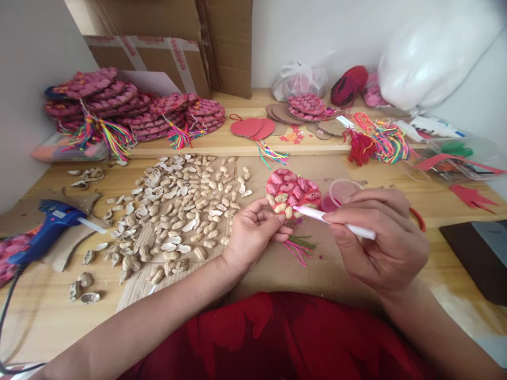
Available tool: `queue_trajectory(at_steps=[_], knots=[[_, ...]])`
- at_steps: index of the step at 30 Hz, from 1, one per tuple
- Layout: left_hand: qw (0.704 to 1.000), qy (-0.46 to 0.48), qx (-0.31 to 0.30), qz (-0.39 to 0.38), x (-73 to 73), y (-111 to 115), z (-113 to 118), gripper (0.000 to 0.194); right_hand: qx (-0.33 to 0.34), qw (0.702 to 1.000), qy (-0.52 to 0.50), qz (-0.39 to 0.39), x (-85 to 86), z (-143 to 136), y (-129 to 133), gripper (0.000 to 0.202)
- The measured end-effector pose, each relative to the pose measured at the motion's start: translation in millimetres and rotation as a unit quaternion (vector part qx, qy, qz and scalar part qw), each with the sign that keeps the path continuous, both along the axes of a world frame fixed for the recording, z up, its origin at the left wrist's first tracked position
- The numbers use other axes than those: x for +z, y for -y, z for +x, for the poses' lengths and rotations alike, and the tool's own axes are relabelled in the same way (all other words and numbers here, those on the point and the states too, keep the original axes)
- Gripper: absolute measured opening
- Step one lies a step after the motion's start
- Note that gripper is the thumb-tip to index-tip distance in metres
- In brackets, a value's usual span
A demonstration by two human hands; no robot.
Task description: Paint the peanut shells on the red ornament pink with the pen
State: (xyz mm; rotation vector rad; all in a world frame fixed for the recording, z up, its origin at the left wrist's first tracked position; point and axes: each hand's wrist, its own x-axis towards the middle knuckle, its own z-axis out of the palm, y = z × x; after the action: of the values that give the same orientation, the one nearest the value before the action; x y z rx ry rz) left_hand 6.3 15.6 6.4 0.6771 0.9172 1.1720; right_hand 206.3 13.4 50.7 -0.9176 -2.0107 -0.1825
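Note:
My left hand [259, 229] pinches the lower left edge of a small red disc [307, 202] set with peanut shells. Most shells on it are painted pink, while a few along the lower edge are bare tan. Pink and green tassel strings [300, 249] hang below the disc. In my right hand [382, 235] is a white paintbrush [322, 215] with a pink tip, which meets the bare shells or lies just over them; I cannot tell which. A clear cup [344, 191] of pink paint stands behind the right fingers, partly hidden.
Loose peanut shells [190, 211] spread over cardboard to the left, near a blue glue gun [51, 227]. Stacked pink discs [130, 108], red discs [253, 128] and tassels [382, 140] line the raised back shelf. A dark flat object [471, 253] lies at right.

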Motion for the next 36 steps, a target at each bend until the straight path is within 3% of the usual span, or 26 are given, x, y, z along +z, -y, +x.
queue_trajectory(at_steps=[14, 19, 36], knots=[[0.992, -0.096, 0.034, 0.079, 5.3, 3, 0, 0.04, -0.014, 0.999, 0.038, 0.027, 4.0, -8, 5, 0.016], [0.989, -0.103, 0.041, 0.1, 5.2, 4, -2, 0.038, 0.0, 0.998, 0.05, 0.035, 5.7, -11, 10, 0.021], [0.99, -0.085, 0.04, 0.108, 1.1, -1, -5, 0.036, -0.055, 0.996, 0.023, 0.071, 12.0, -15, 8, 0.015]])
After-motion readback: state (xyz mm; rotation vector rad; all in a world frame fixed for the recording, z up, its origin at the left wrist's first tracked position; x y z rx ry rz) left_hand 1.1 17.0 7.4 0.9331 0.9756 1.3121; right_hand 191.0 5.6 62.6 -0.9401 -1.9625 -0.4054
